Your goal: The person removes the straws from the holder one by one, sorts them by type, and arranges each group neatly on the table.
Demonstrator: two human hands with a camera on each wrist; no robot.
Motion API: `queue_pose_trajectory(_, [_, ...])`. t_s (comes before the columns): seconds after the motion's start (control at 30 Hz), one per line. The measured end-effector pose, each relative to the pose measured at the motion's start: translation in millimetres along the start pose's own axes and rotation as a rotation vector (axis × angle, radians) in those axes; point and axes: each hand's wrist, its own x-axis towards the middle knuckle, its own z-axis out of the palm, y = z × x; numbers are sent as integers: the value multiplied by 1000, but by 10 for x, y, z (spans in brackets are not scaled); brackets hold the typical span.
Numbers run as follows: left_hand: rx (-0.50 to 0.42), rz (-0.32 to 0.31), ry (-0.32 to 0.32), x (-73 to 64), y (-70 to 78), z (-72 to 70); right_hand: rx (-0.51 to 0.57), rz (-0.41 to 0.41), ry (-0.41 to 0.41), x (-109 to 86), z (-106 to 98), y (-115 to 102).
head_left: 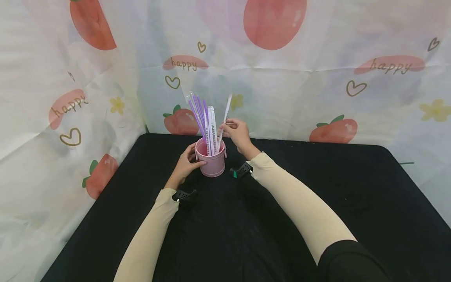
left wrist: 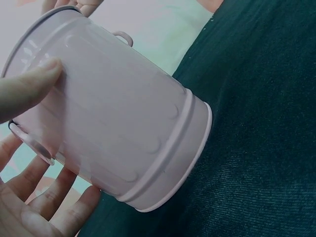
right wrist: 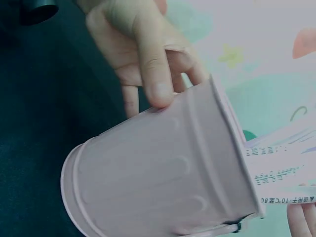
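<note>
A pale printed backdrop is hanging behind a black-topped table.
Red fruit, yellow flowers, gold hearts and "happy" lettering are decorating it; creases are crossing its surface.

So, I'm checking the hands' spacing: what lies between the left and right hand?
The head view shows the pink bucket and its straws between the left hand and right hand.
</note>
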Motion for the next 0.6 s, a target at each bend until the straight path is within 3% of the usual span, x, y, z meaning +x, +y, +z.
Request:
queue_pose_trajectory(0.43, [-12,-14,0,-12,21,6,67,-39,22,14,-113,-247])
queue_pose_trajectory(0.6, [0,3,5,58,-133,-14,128,-73,39,33,-177,-352])
